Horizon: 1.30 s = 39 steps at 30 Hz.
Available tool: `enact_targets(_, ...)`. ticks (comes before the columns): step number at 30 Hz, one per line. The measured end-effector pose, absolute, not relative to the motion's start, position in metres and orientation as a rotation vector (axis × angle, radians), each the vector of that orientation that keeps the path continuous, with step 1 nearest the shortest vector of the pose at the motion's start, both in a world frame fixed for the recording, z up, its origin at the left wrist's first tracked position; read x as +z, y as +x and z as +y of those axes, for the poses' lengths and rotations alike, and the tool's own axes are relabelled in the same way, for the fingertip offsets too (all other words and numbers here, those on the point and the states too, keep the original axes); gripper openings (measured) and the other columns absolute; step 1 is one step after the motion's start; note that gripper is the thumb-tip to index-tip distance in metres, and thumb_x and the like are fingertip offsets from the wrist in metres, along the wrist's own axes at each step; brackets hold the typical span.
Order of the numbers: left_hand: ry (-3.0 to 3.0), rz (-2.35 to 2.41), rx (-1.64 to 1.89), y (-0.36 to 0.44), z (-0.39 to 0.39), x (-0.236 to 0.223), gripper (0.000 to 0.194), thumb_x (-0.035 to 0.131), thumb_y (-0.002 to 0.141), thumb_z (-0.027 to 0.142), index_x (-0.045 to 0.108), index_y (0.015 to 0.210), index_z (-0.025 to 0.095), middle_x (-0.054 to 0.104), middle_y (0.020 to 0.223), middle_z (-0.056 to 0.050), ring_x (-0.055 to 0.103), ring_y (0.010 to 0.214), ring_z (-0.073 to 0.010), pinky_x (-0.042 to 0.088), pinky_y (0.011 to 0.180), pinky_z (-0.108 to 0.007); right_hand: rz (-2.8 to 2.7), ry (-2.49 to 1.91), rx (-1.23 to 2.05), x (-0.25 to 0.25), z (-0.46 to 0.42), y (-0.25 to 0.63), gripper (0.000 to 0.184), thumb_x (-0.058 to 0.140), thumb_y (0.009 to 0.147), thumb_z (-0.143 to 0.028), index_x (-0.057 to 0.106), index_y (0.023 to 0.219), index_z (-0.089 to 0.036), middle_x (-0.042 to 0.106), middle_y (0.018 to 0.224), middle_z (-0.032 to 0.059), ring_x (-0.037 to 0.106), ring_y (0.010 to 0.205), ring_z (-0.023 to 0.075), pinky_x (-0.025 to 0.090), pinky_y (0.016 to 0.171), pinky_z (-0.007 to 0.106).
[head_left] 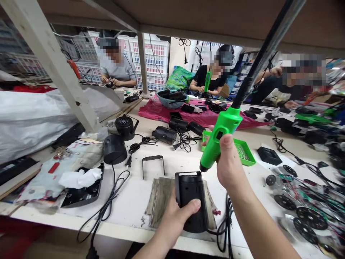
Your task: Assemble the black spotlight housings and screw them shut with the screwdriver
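My left hand (pixel 179 217) wraps round a black cylindrical housing (pixel 192 194), thumb across its front, over a folded greyish cloth (pixel 159 198) on the bench. A black cord runs from the housing's lower right. In my right hand (pixel 229 162) is a green electric screwdriver (pixel 219 138), tilted, its black tip close to the housing's top right corner; whether they touch I cannot tell. Behind the screwdriver sits a green tray (pixel 244 153) of small metal screws. A thin black U-shaped bracket (pixel 153 158) stands just beyond the cloth.
Left of me stand finished-looking black round units (pixel 114 149) with cords. Farther back are more black housings (pixel 165 135) and a blue basket (pixel 172 100) on pink sheeting. Wired black discs (pixel 309 217) crowd the right. A slanted white post (pixel 54 68) rises at left. Several people sit opposite.
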State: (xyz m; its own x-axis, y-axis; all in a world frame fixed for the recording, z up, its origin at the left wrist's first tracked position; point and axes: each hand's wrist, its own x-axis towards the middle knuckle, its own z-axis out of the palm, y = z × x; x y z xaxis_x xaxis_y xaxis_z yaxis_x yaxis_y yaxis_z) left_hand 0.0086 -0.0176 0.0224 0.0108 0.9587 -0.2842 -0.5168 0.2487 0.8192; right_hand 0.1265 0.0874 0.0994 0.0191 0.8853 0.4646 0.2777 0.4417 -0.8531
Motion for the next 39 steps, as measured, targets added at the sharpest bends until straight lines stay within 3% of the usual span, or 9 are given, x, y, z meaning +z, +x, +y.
enact_targets(5, 0.584, 0.967, 1.236, 0.003, -0.021, 0.016, 0.059, 0.080, 0.061, 0.040, 0.062, 0.113, 0.017, 0.072, 0.103, -0.011, 0.064, 0.101, -0.0304, 0.048, 0.089, -0.040, -1.300, -1.023, 0.659, 0.098, 0.075, 0.134, 0.054, 0.038, 0.085, -0.070, 0.049, 0.115, -0.026, 0.055, 0.090, 0.0048, 0.059, 0.080, 0.0209, 0.050, 0.065, 0.033)
enact_targets(11, 0.526, 0.885, 1.186, -0.003, -0.025, 0.013, 0.059, 0.083, 0.058, 0.042, 0.064, 0.108, 0.016, 0.073, 0.101, -0.012, 0.065, 0.099, -0.0320, 0.050, 0.088, -0.043, -1.190, -0.941, 0.698, 0.101, 0.064, 0.159, 0.067, 0.059, 0.066, -0.077, 0.054, 0.107, -0.024, 0.050, 0.075, 0.0004, 0.053, 0.062, 0.0171, 0.046, 0.055, 0.031)
enact_targets(16, 0.411, 0.894, 1.084, -0.010, -0.026, 0.009, 0.061, 0.085, 0.055, 0.043, 0.065, 0.105, 0.015, 0.074, 0.095, -0.014, 0.067, 0.091, -0.0337, 0.053, 0.083, -0.048, -1.203, -0.901, 0.882, 0.113, 0.050, 0.172, 0.056, 0.054, 0.068, -0.074, 0.059, 0.089, -0.022, 0.049, 0.065, -0.0005, 0.046, 0.049, 0.0143, 0.039, 0.044, 0.030)
enact_targets(23, 0.308, 0.938, 1.088, -0.012, -0.025, 0.002, 0.072, 0.085, 0.053, 0.041, 0.062, 0.117, 0.019, 0.075, 0.098, -0.011, 0.064, 0.105, -0.0346, 0.048, 0.095, -0.046, -1.219, -0.839, 0.911, 0.109, 0.036, 0.176, 0.069, 0.055, 0.066, -0.078, 0.052, 0.109, -0.024, 0.050, 0.079, -0.0002, 0.050, 0.053, 0.0134, 0.044, 0.047, 0.029)
enact_targets(27, 0.220, 0.997, 1.073, -0.010, -0.024, -0.003, 0.071, 0.084, 0.054, 0.042, 0.062, 0.118, 0.021, 0.075, 0.100, -0.010, 0.063, 0.108, -0.0357, 0.047, 0.096, -0.046, -1.236, -0.887, 0.754, 0.102, 0.035, 0.175, 0.062, 0.050, 0.075, -0.074, 0.045, 0.114, -0.026, 0.053, 0.090, 0.0022, 0.052, 0.057, 0.0133, 0.043, 0.048, 0.028)
enact_targets(31, 0.169, 0.984, 1.006, -0.011, -0.022, -0.005, 0.069, 0.083, 0.054, 0.046, 0.063, 0.115, 0.020, 0.076, 0.098, -0.012, 0.066, 0.102, -0.0378, 0.049, 0.092, -0.050, -1.289, -0.906, 0.686, 0.101, 0.034, 0.176, 0.055, 0.044, 0.084, -0.068, 0.047, 0.116, -0.024, 0.055, 0.082, 0.0014, 0.052, 0.060, 0.0149, 0.042, 0.053, 0.029)
enact_targets(39, 0.144, 0.969, 0.961, -0.016, -0.017, -0.010, 0.063, 0.082, 0.056, 0.047, 0.065, 0.111, 0.020, 0.076, 0.098, -0.011, 0.065, 0.105, -0.0354, 0.048, 0.095, -0.045, -1.293, -0.912, 0.666, 0.100, 0.029, 0.181, 0.040, 0.043, 0.092, -0.056, 0.048, 0.115, -0.023, 0.051, 0.073, -0.0017, 0.050, 0.065, 0.0159, 0.042, 0.060, 0.030)
